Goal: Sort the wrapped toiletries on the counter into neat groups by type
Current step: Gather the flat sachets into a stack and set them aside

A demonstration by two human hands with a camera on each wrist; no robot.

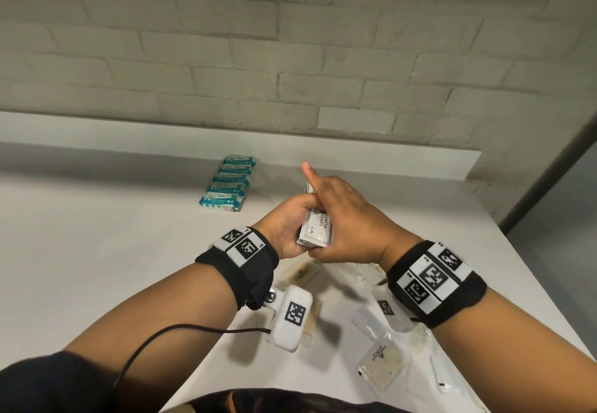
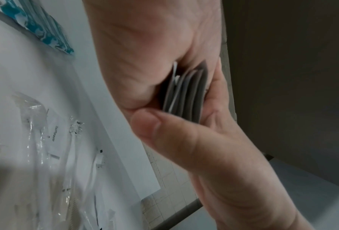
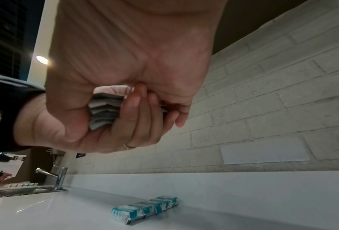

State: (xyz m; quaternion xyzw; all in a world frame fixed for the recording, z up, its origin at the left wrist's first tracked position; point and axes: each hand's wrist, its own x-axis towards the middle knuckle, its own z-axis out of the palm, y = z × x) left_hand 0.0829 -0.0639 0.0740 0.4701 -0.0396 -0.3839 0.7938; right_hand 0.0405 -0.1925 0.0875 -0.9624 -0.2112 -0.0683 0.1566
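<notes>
Above the white counter (image 1: 97, 235) both hands hold one stack of white printed sachets (image 1: 318, 228). My left hand (image 1: 290, 218) wraps its fingers round the stack from the left, and a ring shows on one finger (image 3: 129, 146). My right hand (image 1: 342, 215) covers the stack from the right with its thumb (image 2: 146, 126) against the near end and its index finger pointing straight up. The stack's grey edges (image 2: 184, 93) show between the palms. A neat row of teal-and-white packets (image 1: 227, 183) lies at the back.
Clear-wrapped items (image 1: 381, 364) and beige packets (image 1: 303, 275) lie loose on the counter under my wrists. The counter's right edge (image 1: 533, 283) runs diagonally close by. A tap (image 3: 56, 177) and a sink (image 3: 17, 191) stand far left. A brick wall rises behind.
</notes>
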